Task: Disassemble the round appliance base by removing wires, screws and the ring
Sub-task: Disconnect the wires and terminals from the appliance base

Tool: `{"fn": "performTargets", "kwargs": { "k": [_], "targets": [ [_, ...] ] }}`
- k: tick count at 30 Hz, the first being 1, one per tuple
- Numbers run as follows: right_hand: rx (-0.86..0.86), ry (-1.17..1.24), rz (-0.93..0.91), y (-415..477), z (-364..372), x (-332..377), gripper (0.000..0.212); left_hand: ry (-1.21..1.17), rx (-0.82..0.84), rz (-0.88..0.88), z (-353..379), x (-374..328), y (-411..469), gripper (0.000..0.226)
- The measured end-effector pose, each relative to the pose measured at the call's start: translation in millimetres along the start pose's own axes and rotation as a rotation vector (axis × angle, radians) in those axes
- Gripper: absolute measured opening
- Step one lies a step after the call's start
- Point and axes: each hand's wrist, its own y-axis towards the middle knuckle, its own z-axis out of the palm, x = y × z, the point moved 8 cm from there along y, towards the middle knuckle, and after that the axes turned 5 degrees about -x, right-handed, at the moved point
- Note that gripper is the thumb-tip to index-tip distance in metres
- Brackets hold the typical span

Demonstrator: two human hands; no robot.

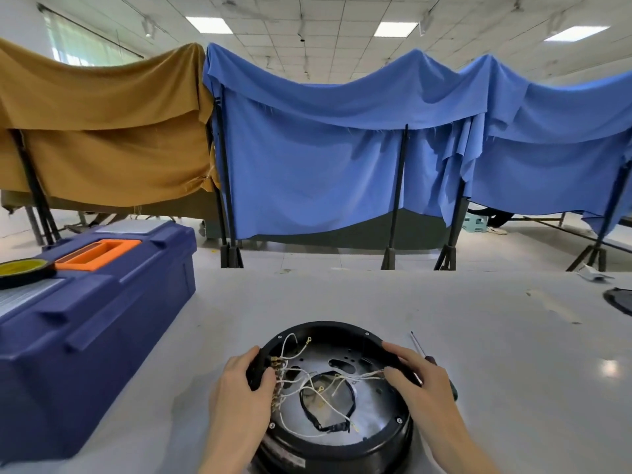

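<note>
Gripping the round base rim: left hand, right hand

A pale grey, glossy surface carries everything. The black round appliance base sits at its near edge, open side up. A large dark blue toolbox stands along the left side, well apart from it. A thin screwdriver lies just right of the base. At the far right edge are a dark object, cut off by the frame, and a scrap of paper.
</note>
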Motion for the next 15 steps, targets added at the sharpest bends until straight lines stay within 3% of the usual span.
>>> {"fn": "performTargets", "kwargs": {
  "k": [15],
  "targets": [
    [-0.065, 0.107, -0.031, -12, -18, -14, 0.033, 0.083, -0.007, 0.012, -8, -2, -20, 0.038]
  ]
}}
